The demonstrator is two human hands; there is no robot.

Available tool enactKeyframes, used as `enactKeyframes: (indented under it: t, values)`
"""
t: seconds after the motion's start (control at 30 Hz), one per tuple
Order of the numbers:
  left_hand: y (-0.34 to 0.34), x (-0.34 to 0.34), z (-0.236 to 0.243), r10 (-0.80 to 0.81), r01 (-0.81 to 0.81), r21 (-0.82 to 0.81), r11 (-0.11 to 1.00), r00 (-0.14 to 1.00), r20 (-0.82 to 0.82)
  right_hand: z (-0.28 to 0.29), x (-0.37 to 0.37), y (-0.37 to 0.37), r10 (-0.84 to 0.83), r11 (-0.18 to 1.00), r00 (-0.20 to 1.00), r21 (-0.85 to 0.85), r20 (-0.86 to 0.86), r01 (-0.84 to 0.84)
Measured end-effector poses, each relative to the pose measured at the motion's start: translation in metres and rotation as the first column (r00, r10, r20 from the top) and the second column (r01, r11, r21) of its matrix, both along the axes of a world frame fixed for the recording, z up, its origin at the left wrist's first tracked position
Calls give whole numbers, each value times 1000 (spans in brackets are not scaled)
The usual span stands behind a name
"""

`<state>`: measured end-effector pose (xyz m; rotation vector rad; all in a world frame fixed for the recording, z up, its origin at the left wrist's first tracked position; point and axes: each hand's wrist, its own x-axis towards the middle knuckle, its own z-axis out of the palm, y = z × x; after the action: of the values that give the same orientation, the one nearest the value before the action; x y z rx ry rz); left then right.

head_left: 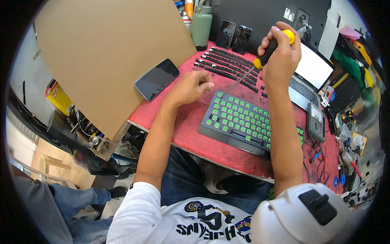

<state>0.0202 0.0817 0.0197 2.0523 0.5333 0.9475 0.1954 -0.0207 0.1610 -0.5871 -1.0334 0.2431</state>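
My right hand (280, 53) grips a screwdriver (268, 55) with a yellow-and-black handle. Its long thin shaft slants down to the top-left corner of a dark grey keyboard (239, 140), whose green switches are exposed, without keycaps. My left hand (191, 88) hovers to the left of that corner with curled fingers; whether anything is between them I cannot make out. Behind the keyboard, black keycaps (224, 62) lie in several rows on a red mat (185, 130). A dark smartphone (156, 79) lies left of my left hand, by a cardboard sheet (93, 57).
A green bottle (201, 30) and upright phones (225, 34) stand behind. A laptop (302, 89), grey meter (316, 122) and cables crowd the right, with tool clutter beyond. Another person's jean-clad legs (73, 207) show at lower left. A white plastic object (296, 215) fills the lower right.
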Motion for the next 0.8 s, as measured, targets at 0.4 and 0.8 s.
enactKeyframes:
  t: [0.4,0.8]
  values:
    - [7,-1,-10,180,-137,229,964,968,-177,-19,-4,13,-32,999,999,-35,19,32]
    - [-13,15,-1,-102,91,-118,989,990,-98,22,21,-1,-21,989,994,143,-106,36]
